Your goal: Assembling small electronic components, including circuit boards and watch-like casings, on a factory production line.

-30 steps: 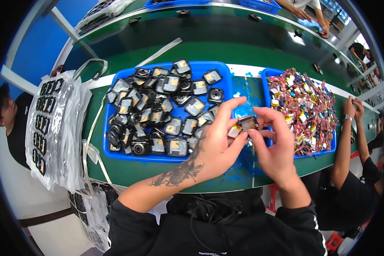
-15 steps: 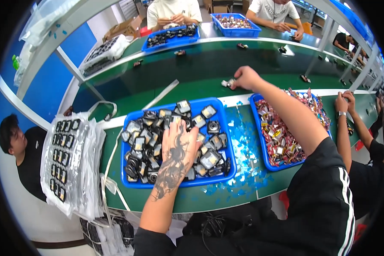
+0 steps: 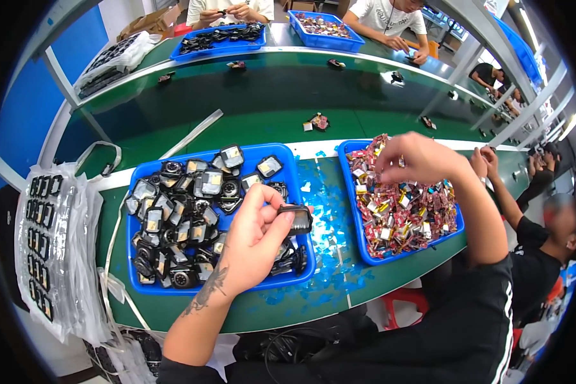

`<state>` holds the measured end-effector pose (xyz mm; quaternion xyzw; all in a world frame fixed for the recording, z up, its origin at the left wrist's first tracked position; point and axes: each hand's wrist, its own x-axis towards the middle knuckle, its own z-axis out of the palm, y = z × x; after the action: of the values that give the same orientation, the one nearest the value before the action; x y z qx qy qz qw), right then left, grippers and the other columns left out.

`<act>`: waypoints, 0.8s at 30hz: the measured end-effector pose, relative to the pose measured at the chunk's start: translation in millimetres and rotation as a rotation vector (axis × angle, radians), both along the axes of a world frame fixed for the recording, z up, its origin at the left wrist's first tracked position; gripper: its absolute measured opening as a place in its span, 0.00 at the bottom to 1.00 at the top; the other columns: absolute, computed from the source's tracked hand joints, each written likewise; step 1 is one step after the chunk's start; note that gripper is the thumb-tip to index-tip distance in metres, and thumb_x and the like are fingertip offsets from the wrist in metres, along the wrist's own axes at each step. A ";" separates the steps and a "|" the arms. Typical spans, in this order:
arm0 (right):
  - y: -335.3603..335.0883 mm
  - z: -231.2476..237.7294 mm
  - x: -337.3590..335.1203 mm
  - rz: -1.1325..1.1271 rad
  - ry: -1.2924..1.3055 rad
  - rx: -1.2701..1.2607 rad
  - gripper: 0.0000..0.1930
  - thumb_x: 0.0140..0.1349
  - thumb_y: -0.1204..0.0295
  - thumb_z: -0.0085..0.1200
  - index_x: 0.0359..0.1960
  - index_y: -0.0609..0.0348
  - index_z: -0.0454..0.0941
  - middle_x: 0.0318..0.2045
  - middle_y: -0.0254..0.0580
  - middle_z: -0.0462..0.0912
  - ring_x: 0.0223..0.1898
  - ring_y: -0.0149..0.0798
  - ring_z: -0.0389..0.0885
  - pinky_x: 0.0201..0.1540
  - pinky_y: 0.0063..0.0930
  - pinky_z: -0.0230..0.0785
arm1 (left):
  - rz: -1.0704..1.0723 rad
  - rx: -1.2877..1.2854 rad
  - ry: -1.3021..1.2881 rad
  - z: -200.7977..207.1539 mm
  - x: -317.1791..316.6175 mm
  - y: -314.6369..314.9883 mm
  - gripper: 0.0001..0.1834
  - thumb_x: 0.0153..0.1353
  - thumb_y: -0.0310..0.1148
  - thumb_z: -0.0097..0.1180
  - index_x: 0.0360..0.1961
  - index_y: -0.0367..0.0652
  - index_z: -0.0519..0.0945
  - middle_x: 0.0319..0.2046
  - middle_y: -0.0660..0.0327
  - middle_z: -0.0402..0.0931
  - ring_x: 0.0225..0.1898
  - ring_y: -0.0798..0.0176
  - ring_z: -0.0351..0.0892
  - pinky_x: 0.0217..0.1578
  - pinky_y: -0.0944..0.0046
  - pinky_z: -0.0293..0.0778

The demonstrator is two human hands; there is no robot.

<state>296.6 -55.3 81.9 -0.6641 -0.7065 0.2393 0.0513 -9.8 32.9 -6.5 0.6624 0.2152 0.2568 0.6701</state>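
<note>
Between its thumb and fingers my left hand (image 3: pixel 253 233) pinches a small black rectangular camera housing (image 3: pixel 296 219), its window side showing. It is raised over the right side of a blue tray (image 3: pixel 221 292) heaped with similar black housings, some with round lenses. Above a second blue tray (image 3: pixel 368 258), my right hand (image 3: pixel 419 159) hovers with fingers loosely bent and apart, nothing visible in them. That tray is full of small red circuit boards (image 3: pixel 397 217) with silvery and yellow parts. One small board assembly (image 3: pixel 317 121) lies on the green conveyor belt beyond.
Blue film scraps (image 3: pixel 323 237) litter the bench between the trays. Plastic-wrapped packs of housings (image 3: pixel 57 249) stand at the left. Spaced pieces lie along the belt (image 3: pixel 249 121). Across it, people work beside blue trays (image 3: pixel 326 38); another person's hands (image 3: pixel 483 163) are at the right.
My left hand has lifted a housing out of the tray. My right hand has let go of the board assembly on the belt and drawn back over the board tray. The view has shifted right.
</note>
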 end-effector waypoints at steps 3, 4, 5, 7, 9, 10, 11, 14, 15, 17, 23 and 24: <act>-31.7 -11.6 4.6 -0.057 -0.187 -0.034 0.09 0.52 0.70 0.66 0.33 0.59 0.83 0.36 0.45 0.82 0.40 0.46 0.81 0.46 0.36 0.72 | -0.077 -0.386 -0.114 7.4 6.2 -6.4 0.11 0.70 0.24 0.42 0.52 0.40 0.62 0.44 0.50 0.78 0.41 0.63 0.82 0.41 0.65 0.81; -37.7 -12.2 5.6 -0.068 -0.192 -0.040 0.09 0.52 0.70 0.66 0.33 0.59 0.83 0.36 0.45 0.82 0.40 0.46 0.81 0.46 0.36 0.72 | -0.089 -0.392 -0.117 6.4 7.4 -5.6 0.11 0.70 0.24 0.42 0.52 0.40 0.62 0.44 0.50 0.78 0.41 0.63 0.82 0.41 0.65 0.81; -42.8 -12.5 7.3 -0.081 -0.105 0.074 0.09 0.52 0.70 0.66 0.34 0.59 0.82 0.37 0.45 0.82 0.41 0.47 0.80 0.47 0.37 0.72 | -0.078 -0.378 -0.112 5.1 8.5 -5.1 0.12 0.70 0.25 0.43 0.53 0.40 0.62 0.44 0.47 0.79 0.39 0.60 0.83 0.41 0.65 0.82; -52.0 -12.7 12.4 -0.094 -0.018 0.187 0.10 0.53 0.70 0.65 0.35 0.59 0.82 0.38 0.46 0.81 0.41 0.48 0.80 0.47 0.38 0.71 | -0.046 -0.360 -0.110 3.8 8.9 -8.6 0.15 0.70 0.27 0.44 0.56 0.41 0.63 0.43 0.45 0.79 0.37 0.59 0.84 0.39 0.65 0.83; -58.1 -14.2 19.9 -0.058 -0.108 0.160 0.10 0.52 0.73 0.64 0.36 0.60 0.82 0.38 0.45 0.81 0.43 0.49 0.79 0.48 0.39 0.71 | -0.055 -0.359 -0.112 2.0 10.5 -10.9 0.15 0.70 0.27 0.44 0.56 0.41 0.63 0.43 0.45 0.79 0.37 0.60 0.84 0.38 0.65 0.83; -59.2 -16.2 22.1 -0.038 -0.152 0.149 0.10 0.52 0.74 0.64 0.37 0.60 0.82 0.38 0.44 0.81 0.43 0.49 0.79 0.48 0.39 0.71 | -0.059 -0.356 -0.112 1.4 11.0 -11.2 0.15 0.70 0.27 0.45 0.56 0.41 0.63 0.43 0.46 0.78 0.37 0.61 0.83 0.38 0.65 0.83; -61.0 -21.0 20.6 -0.024 -0.134 0.180 0.10 0.52 0.75 0.63 0.38 0.59 0.82 0.37 0.44 0.81 0.44 0.49 0.79 0.47 0.39 0.72 | -0.061 -0.354 -0.112 0.9 11.2 -11.7 0.15 0.70 0.27 0.45 0.56 0.41 0.63 0.43 0.46 0.78 0.37 0.61 0.83 0.38 0.65 0.83; -62.9 -24.4 18.2 -0.005 -0.132 0.353 0.08 0.53 0.76 0.61 0.36 0.59 0.82 0.35 0.43 0.81 0.43 0.49 0.79 0.46 0.40 0.72 | -0.046 -0.313 -0.090 2.5 8.4 -13.3 0.17 0.69 0.27 0.44 0.58 0.41 0.62 0.43 0.47 0.78 0.37 0.62 0.83 0.37 0.67 0.82; -60.6 -19.3 14.7 -0.016 -0.119 0.377 0.05 0.54 0.77 0.60 0.34 0.59 0.81 0.34 0.43 0.81 0.40 0.49 0.79 0.43 0.40 0.72 | -0.050 -0.296 -0.086 2.2 7.3 -13.0 0.19 0.69 0.27 0.44 0.60 0.41 0.61 0.44 0.48 0.78 0.37 0.62 0.83 0.37 0.68 0.82; -65.5 -18.5 6.3 -0.101 -0.162 0.453 0.05 0.55 0.78 0.60 0.33 0.59 0.80 0.33 0.43 0.81 0.39 0.49 0.79 0.41 0.39 0.72 | -0.047 -0.282 -0.076 3.6 6.9 -12.5 0.21 0.69 0.27 0.44 0.62 0.42 0.60 0.44 0.49 0.78 0.37 0.63 0.82 0.37 0.68 0.81; -79.6 -10.2 -38.3 -0.115 -0.088 0.522 0.09 0.53 0.82 0.59 0.36 0.58 0.80 0.40 0.43 0.79 0.41 0.49 0.80 0.43 0.37 0.74 | -0.004 -0.109 -0.056 3.9 12.6 -14.1 0.14 0.70 0.32 0.48 0.50 0.37 0.79 0.45 0.56 0.77 0.43 0.66 0.78 0.40 0.67 0.77; -79.6 -12.3 -38.3 -0.119 -0.089 0.523 0.09 0.53 0.82 0.59 0.36 0.58 0.80 0.40 0.43 0.79 0.41 0.49 0.80 0.43 0.37 0.74 | -0.007 -0.108 -0.055 2.2 11.8 -13.2 0.14 0.70 0.32 0.48 0.50 0.37 0.79 0.45 0.56 0.77 0.43 0.66 0.78 0.40 0.67 0.77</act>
<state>258.3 -134.8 69.6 -0.6783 -0.7057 0.0160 0.2041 2.0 19.7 -4.2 0.6186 0.2078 0.2606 0.7115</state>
